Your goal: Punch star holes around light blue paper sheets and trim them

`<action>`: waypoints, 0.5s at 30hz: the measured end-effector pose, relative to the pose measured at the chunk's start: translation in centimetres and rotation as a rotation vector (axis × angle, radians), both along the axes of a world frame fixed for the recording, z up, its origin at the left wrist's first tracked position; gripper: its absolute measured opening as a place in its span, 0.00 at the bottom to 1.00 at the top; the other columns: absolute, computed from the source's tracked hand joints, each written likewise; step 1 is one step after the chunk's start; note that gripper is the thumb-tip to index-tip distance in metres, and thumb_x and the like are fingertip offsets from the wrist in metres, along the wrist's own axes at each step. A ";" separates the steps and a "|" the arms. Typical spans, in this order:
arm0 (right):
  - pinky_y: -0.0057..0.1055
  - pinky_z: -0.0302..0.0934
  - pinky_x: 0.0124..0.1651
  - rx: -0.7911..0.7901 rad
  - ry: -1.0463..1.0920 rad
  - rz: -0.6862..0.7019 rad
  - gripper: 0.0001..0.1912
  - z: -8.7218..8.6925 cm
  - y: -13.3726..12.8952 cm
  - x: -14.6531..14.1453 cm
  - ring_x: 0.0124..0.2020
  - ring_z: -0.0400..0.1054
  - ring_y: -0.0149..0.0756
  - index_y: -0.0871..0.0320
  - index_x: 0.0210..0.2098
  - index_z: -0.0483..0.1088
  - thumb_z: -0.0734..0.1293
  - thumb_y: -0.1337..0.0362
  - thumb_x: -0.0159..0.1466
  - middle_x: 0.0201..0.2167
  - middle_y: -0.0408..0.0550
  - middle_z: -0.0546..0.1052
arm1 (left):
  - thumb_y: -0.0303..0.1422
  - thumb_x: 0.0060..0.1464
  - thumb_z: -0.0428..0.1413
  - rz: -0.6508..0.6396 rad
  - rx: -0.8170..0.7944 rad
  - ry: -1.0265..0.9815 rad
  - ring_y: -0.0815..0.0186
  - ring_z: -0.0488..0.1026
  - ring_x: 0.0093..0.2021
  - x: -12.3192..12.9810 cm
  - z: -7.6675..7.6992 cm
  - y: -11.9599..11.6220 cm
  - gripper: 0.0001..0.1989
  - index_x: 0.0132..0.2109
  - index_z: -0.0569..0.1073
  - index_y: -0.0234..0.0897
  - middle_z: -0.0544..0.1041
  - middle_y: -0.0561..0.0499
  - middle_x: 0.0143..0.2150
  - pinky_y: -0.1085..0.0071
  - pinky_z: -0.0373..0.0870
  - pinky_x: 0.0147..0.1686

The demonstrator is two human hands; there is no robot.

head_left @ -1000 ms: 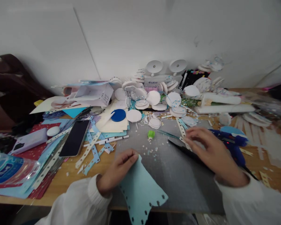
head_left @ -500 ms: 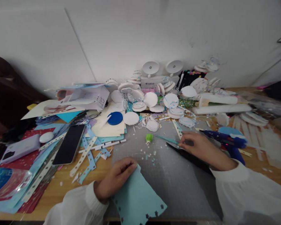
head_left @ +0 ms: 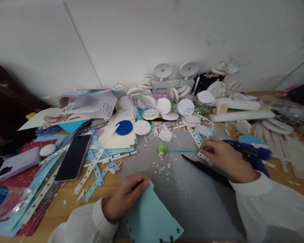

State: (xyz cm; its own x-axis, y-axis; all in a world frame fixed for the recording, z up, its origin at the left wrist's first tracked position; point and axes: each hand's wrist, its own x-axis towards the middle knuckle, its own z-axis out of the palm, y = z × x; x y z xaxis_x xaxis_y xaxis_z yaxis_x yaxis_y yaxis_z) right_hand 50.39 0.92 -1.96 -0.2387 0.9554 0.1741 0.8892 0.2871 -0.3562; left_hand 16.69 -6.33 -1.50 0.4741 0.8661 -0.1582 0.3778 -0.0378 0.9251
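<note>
My left hand point(head_left: 130, 194) is closed on the upper edge of a light-blue paper sheet point(head_left: 152, 216), its thumb on top. Star- or flower-shaped holes run along the sheet's lower edges. Over the right side of the grey cutting mat point(head_left: 197, 202), my right hand point(head_left: 218, 157) is loosely curled, with its fingertips by the right end of a thin blue paper strip point(head_left: 182, 149). That strip lies on the mat beside a small green craft punch point(head_left: 162, 149). Tiny paper cut-outs point(head_left: 164, 170) are scattered below the punch. Black tweezers point(head_left: 205, 168) rest beneath my right hand.
A blue glue gun point(head_left: 250, 152) lies to the right. White discs point(head_left: 142, 127) crowd the back beside a blue disc point(head_left: 124, 128). Punched strips point(head_left: 97, 165), a phone point(head_left: 73, 157) and stacked coloured papers point(head_left: 40, 195) cover the left. A two-headed lamp point(head_left: 162, 71) stands by the wall.
The thin blue strip, earlier slanted between my right fingers, now lies level on the mat. My right hand has shifted slightly right. My left hand still holds the sheet.
</note>
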 end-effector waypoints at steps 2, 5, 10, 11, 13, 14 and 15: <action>0.35 0.63 0.32 -0.029 0.034 -0.005 0.08 0.5 -0.1 0.6 0.27 0.69 0.39 0.56 0.28 0.72 0.62 0.61 0.58 0.26 0.47 0.75 | 0.39 0.62 0.46 -0.006 0.002 0.000 0.66 0.68 0.35 0.0 -0.1 0.0 0.15 0.35 0.71 0.33 0.72 0.50 0.32 0.74 0.65 0.36; 0.35 0.63 0.30 -0.061 0.065 -0.006 0.09 1.0 -0.5 1.3 0.26 0.70 0.40 0.57 0.33 0.72 0.62 0.62 0.58 0.26 0.48 0.76 | 0.39 0.62 0.45 -0.007 0.002 0.010 0.66 0.68 0.34 0.0 -0.1 0.0 0.16 0.35 0.71 0.33 0.72 0.50 0.32 0.74 0.65 0.36; 0.37 0.67 0.37 -0.031 0.036 0.024 0.12 -0.1 -1.2 1.1 0.33 0.72 0.41 0.58 0.36 0.73 0.64 0.59 0.58 0.37 0.53 0.75 | 0.39 0.62 0.45 -0.008 0.004 0.025 0.66 0.68 0.34 0.1 -0.2 0.0 0.16 0.35 0.71 0.33 0.71 0.50 0.32 0.74 0.65 0.35; 0.38 0.67 0.39 -0.015 0.016 0.017 0.14 -0.5 -1.3 1.0 0.34 0.72 0.42 0.59 0.38 0.73 0.65 0.59 0.56 0.39 0.55 0.74 | 0.39 0.62 0.45 -0.006 0.008 0.026 0.66 0.68 0.34 0.1 -0.2 0.0 0.15 0.35 0.71 0.33 0.72 0.50 0.32 0.74 0.65 0.36; 0.39 0.66 0.42 0.014 -0.049 0.008 0.16 -1.1 -1.2 0.7 0.37 0.72 0.45 0.61 0.40 0.73 0.65 0.59 0.56 0.41 0.57 0.74 | 0.38 0.62 0.46 -0.004 0.012 0.030 0.66 0.68 0.35 0.1 -0.2 0.0 0.15 0.35 0.70 0.33 0.72 0.50 0.32 0.74 0.65 0.36; 0.39 0.66 0.43 0.022 -0.093 0.005 0.15 -1.4 -1.1 0.7 0.38 0.71 0.46 0.61 0.40 0.72 0.64 0.61 0.56 0.39 0.57 0.74 | 0.38 0.62 0.46 -0.004 0.014 0.031 0.66 0.68 0.35 0.1 -0.2 -0.1 0.15 0.35 0.70 0.33 0.72 0.50 0.32 0.74 0.65 0.36; 0.39 0.65 0.43 0.026 -0.139 0.004 0.13 -1.5 -0.9 0.6 0.38 0.71 0.46 0.61 0.38 0.72 0.63 0.62 0.57 0.38 0.57 0.75 | 0.38 0.62 0.46 -0.005 0.013 0.032 0.66 0.68 0.35 0.1 -0.2 -0.1 0.15 0.35 0.70 0.33 0.72 0.50 0.32 0.74 0.65 0.36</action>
